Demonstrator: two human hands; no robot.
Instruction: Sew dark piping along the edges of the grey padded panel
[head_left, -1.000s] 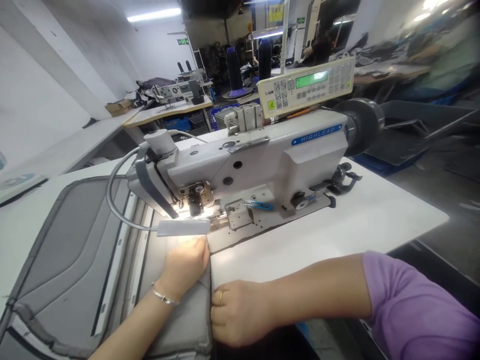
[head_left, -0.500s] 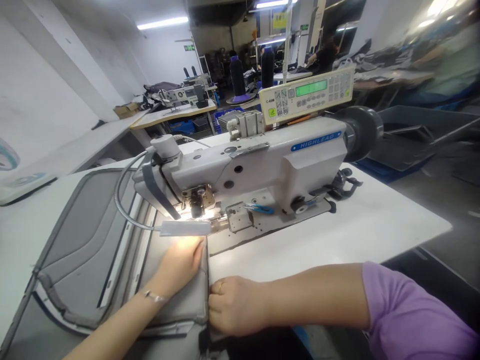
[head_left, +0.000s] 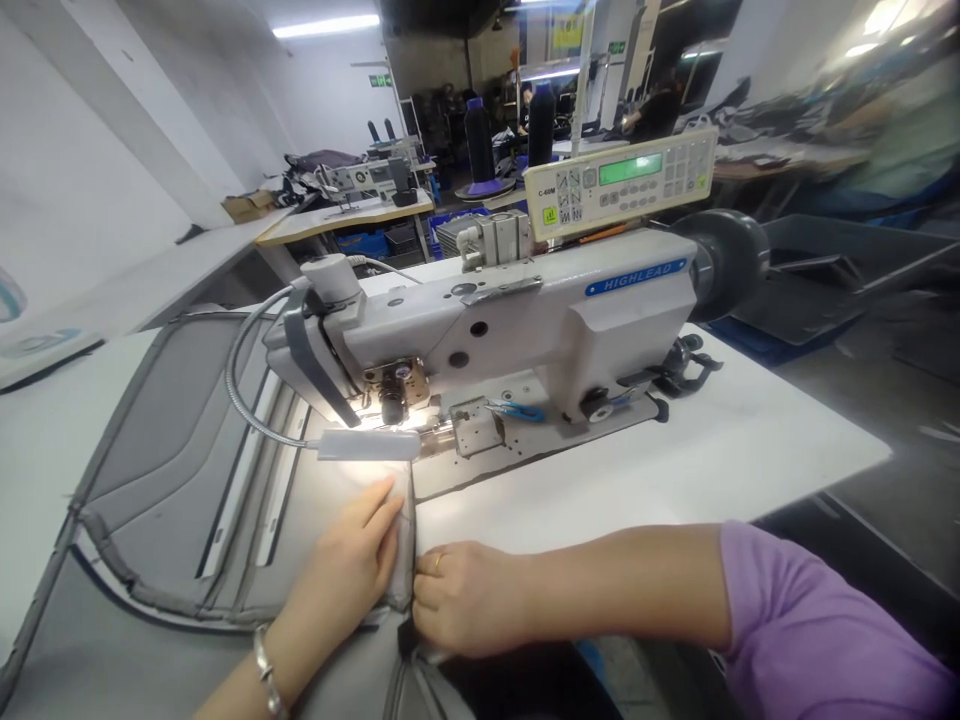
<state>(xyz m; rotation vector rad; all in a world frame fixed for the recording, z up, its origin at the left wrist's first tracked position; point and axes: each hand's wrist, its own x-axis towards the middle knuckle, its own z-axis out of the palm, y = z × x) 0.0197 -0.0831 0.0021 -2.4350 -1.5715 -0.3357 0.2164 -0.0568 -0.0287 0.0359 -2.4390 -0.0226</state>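
Observation:
A grey padded fabric panel [head_left: 172, 470] with bound edges and pale strips lies on the white table, running under the head of the sewing machine [head_left: 540, 320]. My left hand [head_left: 349, 560] rests on the panel near its right edge, fingers stretched forward and holding nothing. Closed around that same edge is my right hand [head_left: 469, 600], its fingertips partly hidden against the fabric. A small lamp [head_left: 367, 445] on a bendy neck hangs in front of the needle area, which it partly covers. Blue-handled thread snips [head_left: 519, 410] lie on the machine bed.
A control box [head_left: 622, 180] with a green display stands above the machine arm. Dark thread cones [head_left: 480, 150] are behind it. Another sewing machine [head_left: 360, 180] sits on a far table. At right is a grey bin [head_left: 847, 260], and people are in the background.
The panel has shifted forward toward the machine. My left hand has slid back along it relative to the fabric, its fingers now straighter. My right hand stays at the edge, slightly farther forward.

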